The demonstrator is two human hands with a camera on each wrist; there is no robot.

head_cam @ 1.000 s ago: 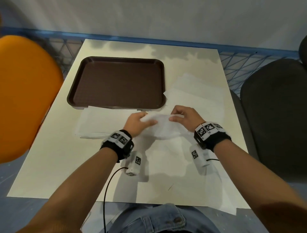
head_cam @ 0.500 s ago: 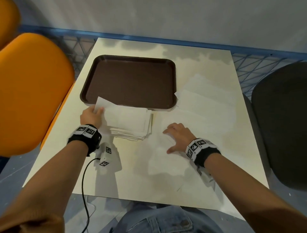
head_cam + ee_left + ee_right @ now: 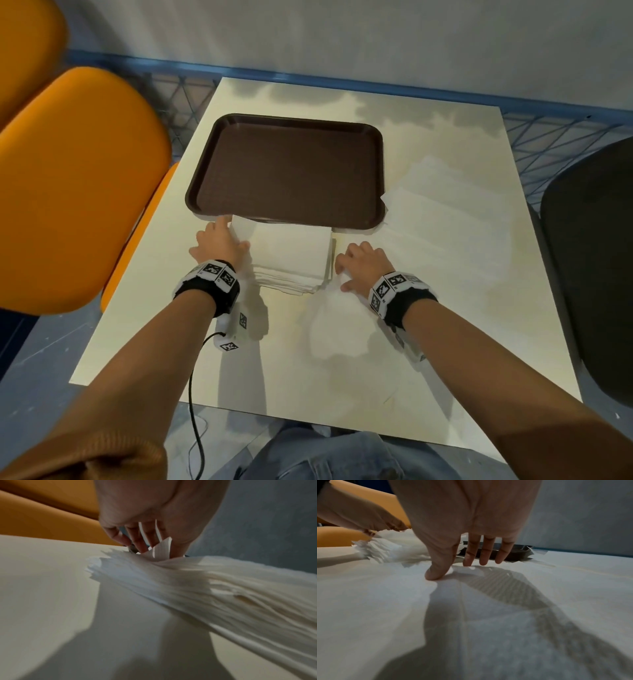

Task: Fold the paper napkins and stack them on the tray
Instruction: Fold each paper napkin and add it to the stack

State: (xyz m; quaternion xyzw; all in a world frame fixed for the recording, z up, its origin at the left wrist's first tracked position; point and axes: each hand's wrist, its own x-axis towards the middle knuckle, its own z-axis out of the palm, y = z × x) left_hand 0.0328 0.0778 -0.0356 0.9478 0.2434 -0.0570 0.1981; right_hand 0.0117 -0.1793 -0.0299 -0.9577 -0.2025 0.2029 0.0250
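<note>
Left hand [image 3: 219, 244] pinches the folded-napkin stack's [image 3: 291, 262] far-left corner; brown tray [image 3: 239, 120] lies directly beyond; right hand [image 3: 363, 265] rests released on an unfolded napkin [image 3: 346, 329].

Count on site: one brown tray [image 3: 284, 168], one table [image 3: 445, 359]. One stack of folded napkins [image 3: 291, 260]; the number of sheets in it cannot be told. Unfolded napkins [image 3: 445, 219] lie spread on the table, number unclear. Two orange chairs [image 3: 75, 185], one dark chair [image 3: 592, 260]. Two hands: left hand [image 3: 219, 243] and right hand [image 3: 363, 265].
</note>
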